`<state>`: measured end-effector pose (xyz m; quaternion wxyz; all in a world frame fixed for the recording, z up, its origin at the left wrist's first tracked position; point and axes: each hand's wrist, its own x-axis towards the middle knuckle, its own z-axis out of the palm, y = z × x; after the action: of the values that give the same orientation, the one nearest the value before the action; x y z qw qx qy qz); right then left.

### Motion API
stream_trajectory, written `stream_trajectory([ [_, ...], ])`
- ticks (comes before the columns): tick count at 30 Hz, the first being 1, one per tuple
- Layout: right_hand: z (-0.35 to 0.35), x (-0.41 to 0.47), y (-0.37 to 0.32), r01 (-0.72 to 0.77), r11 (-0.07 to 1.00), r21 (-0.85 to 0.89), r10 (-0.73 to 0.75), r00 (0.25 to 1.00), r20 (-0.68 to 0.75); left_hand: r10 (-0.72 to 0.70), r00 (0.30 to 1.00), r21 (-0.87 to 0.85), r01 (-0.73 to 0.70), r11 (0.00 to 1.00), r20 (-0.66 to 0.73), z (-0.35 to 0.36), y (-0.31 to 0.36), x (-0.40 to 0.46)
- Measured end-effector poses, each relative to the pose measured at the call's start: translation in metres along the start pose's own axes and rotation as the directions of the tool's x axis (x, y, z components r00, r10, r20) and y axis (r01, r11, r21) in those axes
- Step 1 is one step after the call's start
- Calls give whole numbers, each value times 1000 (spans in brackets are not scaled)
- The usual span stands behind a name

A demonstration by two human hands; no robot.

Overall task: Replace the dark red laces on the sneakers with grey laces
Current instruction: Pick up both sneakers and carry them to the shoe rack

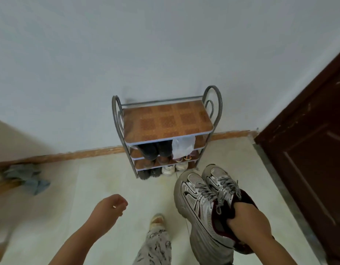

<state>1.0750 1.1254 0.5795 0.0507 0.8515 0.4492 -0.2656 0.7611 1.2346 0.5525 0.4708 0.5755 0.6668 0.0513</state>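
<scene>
My right hand [243, 213] grips a pair of silver and grey sneakers [201, 196] by their dark red collars, with fingers tucked inside the openings. The sneakers hang side by side above the floor, toes pointing away from me, and grey laces [217, 188] run through their eyelets. My left hand [111, 206] hovers over the floor at lower centre, its fingers loosely curled around nothing, a ring on one finger. No dark red laces are visible.
A small metal shoe rack [165, 121] with an orange patterned top stands against the white wall, with several shoes on its lower shelves. A dark brown door [314, 150] is at the right. A blue cloth [29, 178] lies at the left. My slippered foot [156, 220] is below.
</scene>
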Motion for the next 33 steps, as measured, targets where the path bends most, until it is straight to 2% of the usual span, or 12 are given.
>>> stream_trajectory([
  [5,-34,64,-37,-12,1000,-13,12,1000,-5,21,1000,16,-21,1000,11,-28,48,73],
  [10,-66,120,-60,-32,999,14,32,999,-12,89,996,101,-92,991,30,-47,106,139],
  [14,-94,168,-73,-19,1000,17,19,1000,11,108,994,56,-108,993,11,-48,143,177],
  [21,-142,270,-94,100,994,-49,-98,994,40,16,998,4,-16,1000,-60,-36,180,221],
  [27,-157,345,-125,201,976,-87,-201,980,5,-82,992,-13,81,997,-100,-28,206,251],
  [33,-143,386,-180,186,980,-73,-183,982,43,-148,984,-26,146,989,-94,-36,209,271],
])
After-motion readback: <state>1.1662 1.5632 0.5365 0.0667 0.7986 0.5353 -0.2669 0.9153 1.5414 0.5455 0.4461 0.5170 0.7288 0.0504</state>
